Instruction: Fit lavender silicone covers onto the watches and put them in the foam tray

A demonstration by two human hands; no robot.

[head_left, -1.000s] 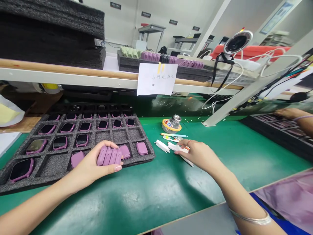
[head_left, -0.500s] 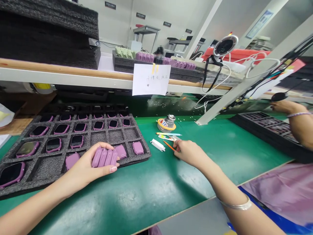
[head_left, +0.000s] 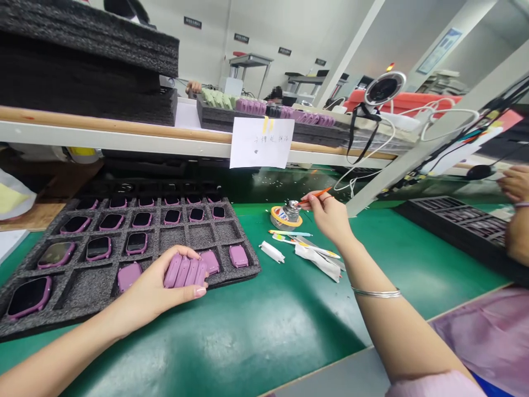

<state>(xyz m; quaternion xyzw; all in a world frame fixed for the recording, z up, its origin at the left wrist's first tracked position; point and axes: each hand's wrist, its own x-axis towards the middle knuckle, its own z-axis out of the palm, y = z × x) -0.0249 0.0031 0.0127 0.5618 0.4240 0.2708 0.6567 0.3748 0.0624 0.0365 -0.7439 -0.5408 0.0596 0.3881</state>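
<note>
My left hand (head_left: 165, 281) is closed around a row of several purple smartwatch bodies (head_left: 185, 270), held on edge side by side over the front of the black foam tray (head_left: 86, 289). In the tray, purple watches lie in the pockets; some show dark screens and some, like the one at the right end (head_left: 238, 256), lie back up. My right hand (head_left: 328, 212) pinches a thin orange stick (head_left: 320, 193). Its lower end is at the metal top of a small dispenser (head_left: 293, 205), beside a yellow-rimmed tape roll (head_left: 286, 220). Whether the tip touches the metal I cannot tell.
On the green table lie a small white piece (head_left: 271, 252), a toothbrush (head_left: 285, 239), tweezers and a crumpled white wrapper (head_left: 318, 261). A slanted white post (head_left: 367, 187) rises at right. Another person's hand (head_left: 514, 184) is near a second black tray (head_left: 454, 220).
My right hand has lifted the orange stick off the table and carried it up and away to the metal dispenser top. My left hand keeps hold of the watch bodies.
</note>
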